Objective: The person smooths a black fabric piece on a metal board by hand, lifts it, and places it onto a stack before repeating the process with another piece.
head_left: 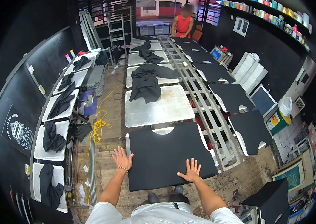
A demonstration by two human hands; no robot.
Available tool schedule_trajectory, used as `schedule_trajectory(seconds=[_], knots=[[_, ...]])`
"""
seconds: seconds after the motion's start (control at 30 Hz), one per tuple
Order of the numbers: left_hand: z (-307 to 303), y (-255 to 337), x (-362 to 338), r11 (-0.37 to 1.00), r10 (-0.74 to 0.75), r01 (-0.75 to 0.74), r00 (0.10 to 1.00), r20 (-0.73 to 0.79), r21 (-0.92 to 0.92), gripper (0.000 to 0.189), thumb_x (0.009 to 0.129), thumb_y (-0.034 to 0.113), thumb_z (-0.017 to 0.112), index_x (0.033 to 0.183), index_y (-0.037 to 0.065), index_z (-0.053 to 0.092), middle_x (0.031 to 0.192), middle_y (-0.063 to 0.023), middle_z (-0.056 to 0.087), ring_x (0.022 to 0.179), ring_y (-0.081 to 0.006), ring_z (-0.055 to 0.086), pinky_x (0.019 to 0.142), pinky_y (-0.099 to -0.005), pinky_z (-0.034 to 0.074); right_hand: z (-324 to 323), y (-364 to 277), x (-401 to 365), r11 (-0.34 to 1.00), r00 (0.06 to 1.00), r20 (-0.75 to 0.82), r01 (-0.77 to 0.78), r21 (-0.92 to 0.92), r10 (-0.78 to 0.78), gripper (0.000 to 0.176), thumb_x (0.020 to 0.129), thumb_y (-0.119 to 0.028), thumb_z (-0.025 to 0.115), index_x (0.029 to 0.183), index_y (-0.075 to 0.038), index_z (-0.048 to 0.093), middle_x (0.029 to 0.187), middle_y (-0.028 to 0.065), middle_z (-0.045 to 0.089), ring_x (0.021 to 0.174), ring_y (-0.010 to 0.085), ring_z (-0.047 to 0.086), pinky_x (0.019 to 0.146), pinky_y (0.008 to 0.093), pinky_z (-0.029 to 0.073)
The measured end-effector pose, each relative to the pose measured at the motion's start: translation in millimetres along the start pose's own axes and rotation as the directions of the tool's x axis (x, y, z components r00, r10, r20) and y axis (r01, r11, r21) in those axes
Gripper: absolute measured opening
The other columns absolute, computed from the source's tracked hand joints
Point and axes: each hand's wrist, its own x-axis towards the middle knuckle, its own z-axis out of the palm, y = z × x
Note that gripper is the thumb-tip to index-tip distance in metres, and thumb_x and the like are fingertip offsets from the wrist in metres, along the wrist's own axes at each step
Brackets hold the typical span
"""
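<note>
The black shirt (167, 151) lies flat and smooth over the nearest metal board (127, 141), which shows only as a thin strip at the shirt's 9 o'clock edge and as a pale half-moon at the neck opening at 12 o'clock.

The right hand (190, 172) rests palm down on the cloth near the shirt's 5 o'clock corner. Its fingers are spread and point toward 12 o'clock, and it grasps nothing. The left hand (122, 158) is also open and flat with its fingers fanned toward 12 o'clock. It sits at the shirt's 8 o'clock edge, its thumb side touching the cloth border and the rest of the hand outside it, and it pinches nothing. A beaded bracelet (122, 169) circles that wrist. The shirt therefore lies between the two hands and ahead of them, with most of its area toward 12 o'clock of both palms.

Beyond the shirt, at 12 o'clock, stands a second board (158, 110), bare at its near end, with a crumpled dark garment (145, 84) draped over its far end. At 2 o'clock a row of boards carries more flat black shirts (250, 130). At 9 o'clock another row holds bunched dark garments (52, 139). A yellow cord (98, 125) lies on the wooden floor at 10 o'clock. At the far end, at 12 o'clock, a person in a red top (184, 24) leans over the line.
</note>
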Motion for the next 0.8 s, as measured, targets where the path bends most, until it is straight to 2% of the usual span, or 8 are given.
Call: schedule_trajectory(seconds=[0.1,0.17,0.27,0.5,0.57,0.8], knots=[[1.5,1.3,-2.4,1.0,0.016,-0.016,0.999,0.029,-0.015,0.085,0.096,0.058,0.039,0.148,-0.009,0.029,0.159,-0.0233,0.019,0.146,-0.0461,0.012,0.115,-0.0644,0.012,0.7,-0.3,0.8,1.0,1.0,0.003,-0.004,-0.01,0.004,0.129,0.07,-0.09,0.047,0.157,-0.011,-0.005,0.161,0.0194,-0.016,0.148,0.0375,-0.019,0.115,0.0584,-0.01],[5.6,1.6,-2.1,1.0,-0.011,0.01,0.999,0.042,0.003,0.086,0.096,0.06,0.04,0.15,-0.005,0.027,0.159,-0.0214,0.02,0.147,-0.0428,0.013,0.117,-0.0609,0.01,0.6,-0.8,0.3,1.0,1.0,0.004,-0.006,-0.017,0.006,0.127,0.071,-0.09,0.046,0.157,-0.011,-0.005,0.161,0.0188,-0.016,0.148,0.0378,-0.019,0.115,0.0587,-0.01],[3.4,2.3,-4.3,0.999,0.006,-0.004,0.999,0.049,-0.037,0.085,0.096,0.059,0.038,0.148,-0.008,0.028,0.159,-0.0233,0.018,0.147,-0.0457,0.011,0.116,-0.0634,0.01,2.3,0.5,1.2,1.0,1.0,-0.002,-0.006,-0.024,0.006,0.126,0.072,-0.09,0.045,0.157,-0.012,-0.006,0.162,0.0183,-0.016,0.148,0.038,-0.018,0.115,0.059,-0.01],[6.4,-1.7,-2.3,0.999,0.002,0.0,0.999,0.05,-0.04,0.087,0.096,0.061,0.037,0.148,-0.008,0.028,0.159,-0.0234,0.019,0.147,-0.0448,0.013,0.116,-0.063,0.01,2.3,0.5,1.2,1.0,1.0,-0.006,-0.004,-0.024,0.004,0.127,0.071,-0.09,0.046,0.157,-0.012,-0.005,0.162,0.0188,-0.015,0.148,0.038,-0.018,0.115,0.0593,-0.01],[6.0,-1.5,-2.8,1.0,-0.022,0.024,0.996,0.087,-0.015,0.088,0.095,0.062,0.038,0.151,-0.005,0.025,0.161,-0.021,0.016,0.148,-0.0424,0.011,0.117,-0.06,0.008,3.5,0.8,1.9,1.0,1.0,-0.009,-0.003,-0.025,0.003,0.127,0.071,-0.09,0.045,0.157,-0.012,-0.005,0.162,0.0188,-0.015,0.148,0.0381,-0.018,0.115,0.0593,-0.01],[6.8,-0.4,-6.1,1.0,-0.007,0.008,0.998,0.06,-0.028,0.088,0.095,0.062,0.038,0.149,-0.007,0.028,0.159,-0.0237,0.019,0.147,-0.0451,0.013,0.116,-0.0625,0.011,1.4,0.6,0.2,1.0,1.0,-0.012,0.004,-0.017,-0.004,0.127,0.071,-0.091,0.045,0.157,-0.012,-0.006,0.162,0.019,-0.015,0.148,0.0384,-0.018,0.115,0.0595,-0.01]])
